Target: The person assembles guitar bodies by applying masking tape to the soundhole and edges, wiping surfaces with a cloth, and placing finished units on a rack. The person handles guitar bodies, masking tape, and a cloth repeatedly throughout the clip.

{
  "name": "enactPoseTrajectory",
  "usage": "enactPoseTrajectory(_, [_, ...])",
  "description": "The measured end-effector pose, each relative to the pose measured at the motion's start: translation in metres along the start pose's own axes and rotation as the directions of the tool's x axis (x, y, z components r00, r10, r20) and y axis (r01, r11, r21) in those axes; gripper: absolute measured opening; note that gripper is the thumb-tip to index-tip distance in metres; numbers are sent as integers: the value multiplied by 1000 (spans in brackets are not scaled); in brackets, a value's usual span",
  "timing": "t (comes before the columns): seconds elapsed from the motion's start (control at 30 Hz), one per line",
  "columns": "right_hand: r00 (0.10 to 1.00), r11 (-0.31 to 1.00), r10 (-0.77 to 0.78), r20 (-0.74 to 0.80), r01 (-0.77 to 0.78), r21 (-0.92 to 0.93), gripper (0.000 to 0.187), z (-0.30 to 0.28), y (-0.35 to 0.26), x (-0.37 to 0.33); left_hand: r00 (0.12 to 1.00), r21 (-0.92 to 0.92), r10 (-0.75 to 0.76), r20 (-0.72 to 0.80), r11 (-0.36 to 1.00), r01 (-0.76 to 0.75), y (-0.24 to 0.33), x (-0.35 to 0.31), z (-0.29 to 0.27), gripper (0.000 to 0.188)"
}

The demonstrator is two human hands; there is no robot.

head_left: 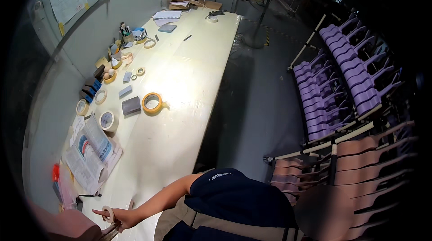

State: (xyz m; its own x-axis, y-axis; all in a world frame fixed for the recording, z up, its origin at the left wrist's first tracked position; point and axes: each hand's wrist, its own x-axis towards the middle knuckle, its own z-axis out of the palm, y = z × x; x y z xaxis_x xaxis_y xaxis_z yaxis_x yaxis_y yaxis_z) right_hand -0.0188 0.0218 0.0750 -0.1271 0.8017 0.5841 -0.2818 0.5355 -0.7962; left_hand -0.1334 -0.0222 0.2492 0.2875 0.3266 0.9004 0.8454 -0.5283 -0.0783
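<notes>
Grey wall (81, 29) at left bears 2 paper sheets (67, 0); on the pale table (180, 70), 2 grey blocks (131, 105) lie left of 1 orange tape roll (146, 106). Near left, the right hand (123, 217) stretches leftward, 1 finger extended, 1 cream tape roll (111, 215) looped over it, near 1 pink part (72, 225); I cannot tell its grip. Left hand: out of view.
</notes>
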Motion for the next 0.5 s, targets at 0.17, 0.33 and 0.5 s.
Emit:
enactPoseTrajectory(0.17, [987,972,128,-101,-145,-186,103,-29,-39,-13,949,-130,-243,199,954,271,-10,-32,3,31])
enactPoseTrajectory(0.33, [900,747,429,-76,-401,-531,89,-95,-98,-51,565,-543,-651,507,269,796,36,-120,51,35])
enactPoseTrajectory(0.5, [881,547,457,-127,-390,-741,85,-140,-47,-117,469,-484,-545,695,127,866,26,-229,109,44])
